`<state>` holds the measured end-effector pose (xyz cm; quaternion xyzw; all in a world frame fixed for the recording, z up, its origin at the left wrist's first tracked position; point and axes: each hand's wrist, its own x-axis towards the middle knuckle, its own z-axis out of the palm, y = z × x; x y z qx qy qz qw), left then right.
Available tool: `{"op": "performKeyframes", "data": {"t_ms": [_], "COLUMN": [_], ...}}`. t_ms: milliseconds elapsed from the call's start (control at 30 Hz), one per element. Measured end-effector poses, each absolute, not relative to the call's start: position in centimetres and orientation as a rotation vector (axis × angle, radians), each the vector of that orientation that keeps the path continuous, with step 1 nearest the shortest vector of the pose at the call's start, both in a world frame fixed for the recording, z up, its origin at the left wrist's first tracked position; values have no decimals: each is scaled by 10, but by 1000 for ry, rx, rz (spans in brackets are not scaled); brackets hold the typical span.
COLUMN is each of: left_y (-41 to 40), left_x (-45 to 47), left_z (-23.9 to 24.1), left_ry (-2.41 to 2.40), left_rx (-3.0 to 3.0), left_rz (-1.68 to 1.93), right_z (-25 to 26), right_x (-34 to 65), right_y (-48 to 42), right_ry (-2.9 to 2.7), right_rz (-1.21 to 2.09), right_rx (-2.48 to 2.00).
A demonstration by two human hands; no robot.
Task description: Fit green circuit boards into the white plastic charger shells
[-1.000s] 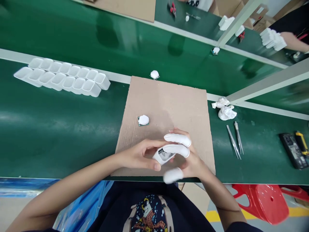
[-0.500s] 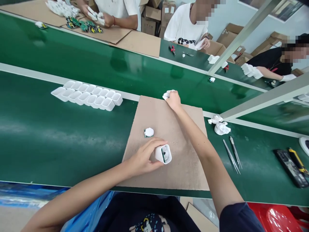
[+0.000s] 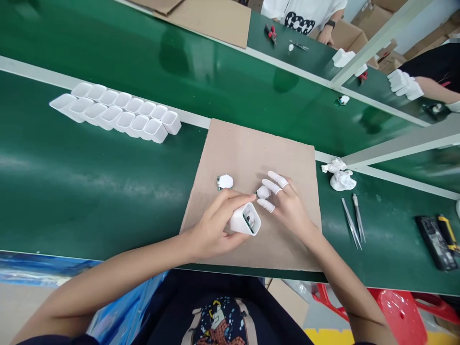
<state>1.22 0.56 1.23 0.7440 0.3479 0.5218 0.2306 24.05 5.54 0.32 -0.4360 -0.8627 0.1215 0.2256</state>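
Note:
My left hand is wrapped round a white plastic housing, its open end tilted toward me. Inside that housing a green circuit board and a white part show. My right hand, with white finger cots on thumb and fingers, is spread over the cardboard. Between its thumb and forefinger lies a round white piece with a bit of green board; the fingers look apart rather than pinched on it. A similar white-topped circuit board piece lies to the left, just beyond my left hand.
Two rows of white housings stand at the left. The cardboard sheet lies before me. Right of it are crumpled white tissue, tweezers and a dark device. Co-workers sit across the green belt.
My right hand has come back from the cardboard's far edge to beside the housing, its fingers spreading; a second white-topped piece now shows there. My left hand still holds the housing. The view has shifted.

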Motion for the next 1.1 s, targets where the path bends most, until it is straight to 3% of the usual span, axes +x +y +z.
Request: {"op": "performKeyframes", "data": {"t_ms": [200, 533, 1100], "left_y": [7, 9, 6], "left_x": [15, 17, 16], "left_z": [9, -6, -13], "left_ry": [1017, 1065, 979], "left_rx": [2202, 2616, 2495], "left_rz": [1427, 1420, 1242], "right_z": [57, 50, 61], "right_x": [214, 203, 202], "right_y": [29, 26, 40], "right_ry": [-2052, -2078, -2116], "right_rz": [870, 763, 877], "right_rx": [-990, -1129, -1057]}}
